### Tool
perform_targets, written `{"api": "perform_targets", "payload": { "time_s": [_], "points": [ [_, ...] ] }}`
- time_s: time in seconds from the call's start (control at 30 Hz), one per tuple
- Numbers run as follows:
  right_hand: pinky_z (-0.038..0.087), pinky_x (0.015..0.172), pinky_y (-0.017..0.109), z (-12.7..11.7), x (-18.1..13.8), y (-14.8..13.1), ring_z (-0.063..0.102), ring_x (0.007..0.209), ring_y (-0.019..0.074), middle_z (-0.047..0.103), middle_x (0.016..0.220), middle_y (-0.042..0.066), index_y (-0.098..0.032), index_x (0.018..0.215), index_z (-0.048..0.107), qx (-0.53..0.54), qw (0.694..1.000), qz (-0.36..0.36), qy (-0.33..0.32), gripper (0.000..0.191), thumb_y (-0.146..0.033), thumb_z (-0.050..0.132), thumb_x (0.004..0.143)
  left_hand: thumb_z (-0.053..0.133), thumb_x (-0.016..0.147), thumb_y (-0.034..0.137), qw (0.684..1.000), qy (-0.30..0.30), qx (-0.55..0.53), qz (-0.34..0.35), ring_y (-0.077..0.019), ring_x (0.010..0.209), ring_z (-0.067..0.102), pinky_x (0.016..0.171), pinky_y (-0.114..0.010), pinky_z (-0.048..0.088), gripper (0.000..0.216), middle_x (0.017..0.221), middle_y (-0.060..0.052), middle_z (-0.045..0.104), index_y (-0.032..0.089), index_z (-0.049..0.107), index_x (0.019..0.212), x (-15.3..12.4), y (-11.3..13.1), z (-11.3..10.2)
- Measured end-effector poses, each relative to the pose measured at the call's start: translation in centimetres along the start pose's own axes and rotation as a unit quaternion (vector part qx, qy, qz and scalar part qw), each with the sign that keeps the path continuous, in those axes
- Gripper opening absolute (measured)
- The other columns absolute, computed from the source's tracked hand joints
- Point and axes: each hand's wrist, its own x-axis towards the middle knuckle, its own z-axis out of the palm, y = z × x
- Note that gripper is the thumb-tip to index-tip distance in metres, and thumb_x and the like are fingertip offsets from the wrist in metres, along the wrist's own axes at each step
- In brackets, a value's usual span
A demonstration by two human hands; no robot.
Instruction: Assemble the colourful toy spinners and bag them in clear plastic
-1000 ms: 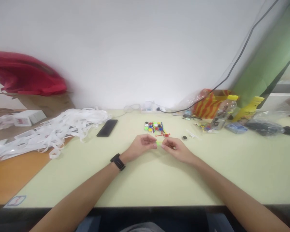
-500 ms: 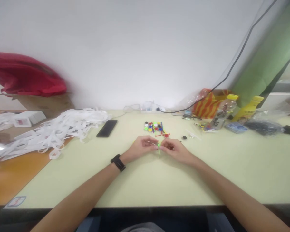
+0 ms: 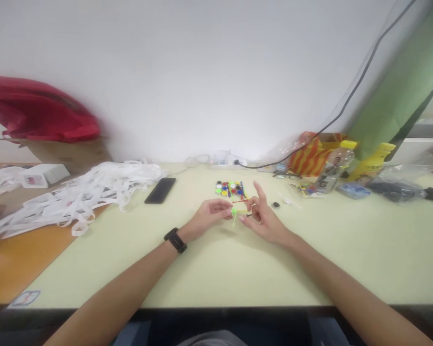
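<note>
My left hand point(image 3: 209, 215) pinches a small bright green plastic piece point(image 3: 234, 212) between thumb and fingertips, above the table. A thin green stem hangs down from it, and a thin yellow stick point(image 3: 241, 211) reaches from it toward the other hand. My right hand point(image 3: 269, 223) is just to the right, its index finger raised and its thumb apart from the fingers. Whether its curled fingers touch the yellow stick's end, I cannot tell. Behind the hands lie rows of coloured discs point(image 3: 224, 188) and small coloured sticks point(image 3: 242, 189).
A black phone point(image 3: 160, 191) and a heap of white straps point(image 3: 104, 187) lie to the left. One black disc point(image 3: 275, 205) is right of my hands. Farther right stand a clear bottle point(image 3: 334, 168) and a yellow bottle point(image 3: 373, 163). A power strip point(image 3: 225, 161) sits by the wall.
My right hand has come away from the green piece, raising its index finger and opening its thumb. The left hand keeps the piece, shifted slightly left, and the yellow stick now shows.
</note>
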Motion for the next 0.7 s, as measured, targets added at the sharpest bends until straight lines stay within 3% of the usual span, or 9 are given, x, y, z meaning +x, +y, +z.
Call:
{"api": "perform_targets", "payload": {
  "time_s": [0.03,0.07,0.13,0.2,0.43,0.7],
  "points": [
    [0.035,0.056,0.027,-0.2,0.1,0.0,0.037,0.058,0.0113,0.049,0.081,-0.001,-0.020,0.105,0.065,0.010,0.999,0.012,-0.029,0.033,-0.052,0.064,0.094,0.085,0.081,0.039,1.000,0.002,-0.002,0.005,-0.0196,0.087,0.072,0.088,-0.036,0.058,0.038,0.098,-0.009,0.075,0.013,0.073,0.106,0.0,0.0,0.0],
    [0.031,0.055,0.028,-0.5,0.2,-0.1,0.033,0.056,0.0116,0.043,0.070,-0.002,-0.019,0.078,0.061,0.028,0.997,0.026,-0.064,0.040,-0.056,0.061,0.095,0.086,0.081,0.039,1.000,0.004,-0.003,0.011,-0.0198,0.087,0.072,0.088,-0.036,0.058,0.038,0.098,-0.009,0.075,0.014,0.073,0.105,0.0,0.0,0.0],
    [0.025,0.053,0.030,-1.1,0.3,-0.3,0.025,0.054,0.0116,0.029,0.058,-0.004,-0.021,0.054,0.035,0.077,0.988,0.049,-0.122,0.062,-0.062,0.054,0.096,0.086,0.080,0.040,1.000,0.002,-0.002,0.019,-0.0204,0.087,0.073,0.088,-0.036,0.058,0.037,0.098,-0.009,0.075,0.014,0.073,0.104,-0.1,0.0,0.0],
    [0.022,0.053,0.030,-1.4,0.4,-0.6,0.024,0.055,0.0116,0.026,0.057,-0.004,-0.022,0.054,0.028,0.109,0.984,0.056,-0.130,0.065,-0.064,0.053,0.096,0.085,0.081,0.040,1.000,-0.003,0.003,0.019,-0.0207,0.087,0.073,0.088,-0.037,0.058,0.037,0.098,-0.009,0.074,0.014,0.073,0.104,-0.1,0.1,0.0],
    [0.027,0.054,0.027,-0.5,0.6,-0.9,0.034,0.059,0.0120,0.039,0.063,-0.004,-0.020,0.070,0.051,0.104,0.991,0.058,-0.056,0.047,-0.059,0.064,0.093,0.085,0.081,0.042,1.000,-0.020,0.001,0.010,-0.0212,0.089,0.073,0.091,-0.040,0.058,0.039,0.101,-0.009,0.073,0.014,0.072,0.105,-0.1,0.0,0.1],
    [0.030,0.055,0.027,-0.8,0.9,-0.9,0.038,0.058,0.0121,0.044,0.062,-0.003,-0.018,0.075,0.059,0.095,0.992,0.078,-0.001,0.050,-0.064,0.059,0.093,0.083,0.083,0.040,1.000,-0.020,0.012,0.000,-0.0188,0.088,0.072,0.090,-0.037,0.058,0.037,0.096,-0.007,0.072,0.015,0.070,0.107,0.2,-0.9,-0.2]
  ]
}}
